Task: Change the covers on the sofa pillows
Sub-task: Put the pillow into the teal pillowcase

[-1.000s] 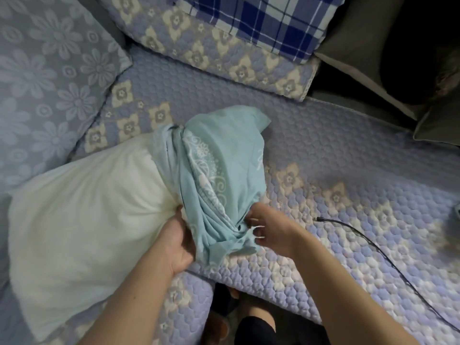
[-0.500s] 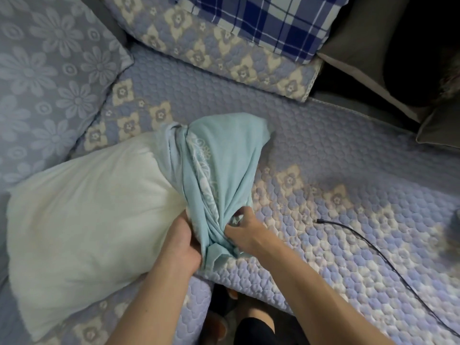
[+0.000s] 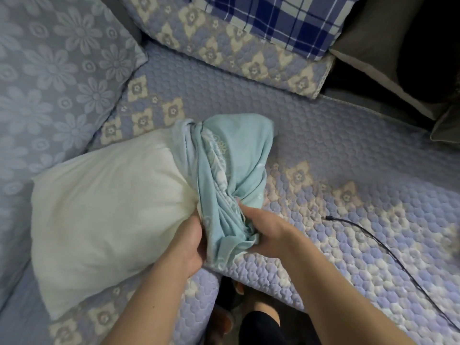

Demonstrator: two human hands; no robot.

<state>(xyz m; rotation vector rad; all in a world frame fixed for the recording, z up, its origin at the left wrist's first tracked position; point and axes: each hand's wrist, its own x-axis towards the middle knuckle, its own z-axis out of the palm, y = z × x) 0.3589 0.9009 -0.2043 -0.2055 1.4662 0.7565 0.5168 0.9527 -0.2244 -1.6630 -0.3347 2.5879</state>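
Note:
A white bare pillow (image 3: pixel 104 215) lies on the quilted sofa seat (image 3: pixel 348 150). A light teal cover (image 3: pixel 234 170) is bunched over its right end, leaving most of the pillow bare. My left hand (image 3: pixel 191 245) grips the pillow's near edge where the cover's gathered hem starts. My right hand (image 3: pixel 266 227) grips the bunched folds of the cover just to the right of it. The fingertips of both hands are buried in fabric.
A blue floral pillow (image 3: pixel 54 78) leans at the left. A blue plaid pillow (image 3: pixel 273 21) rests on the quilted back cushion (image 3: pixel 224 48). Grey cushions (image 3: pixel 378 46) sit at the far right. A black cable (image 3: pixel 388 250) trails across the seat at right.
My right hand has closed on the gathered teal fabric and moved left, close beside my left hand. The cover is bunched tighter at its near end.

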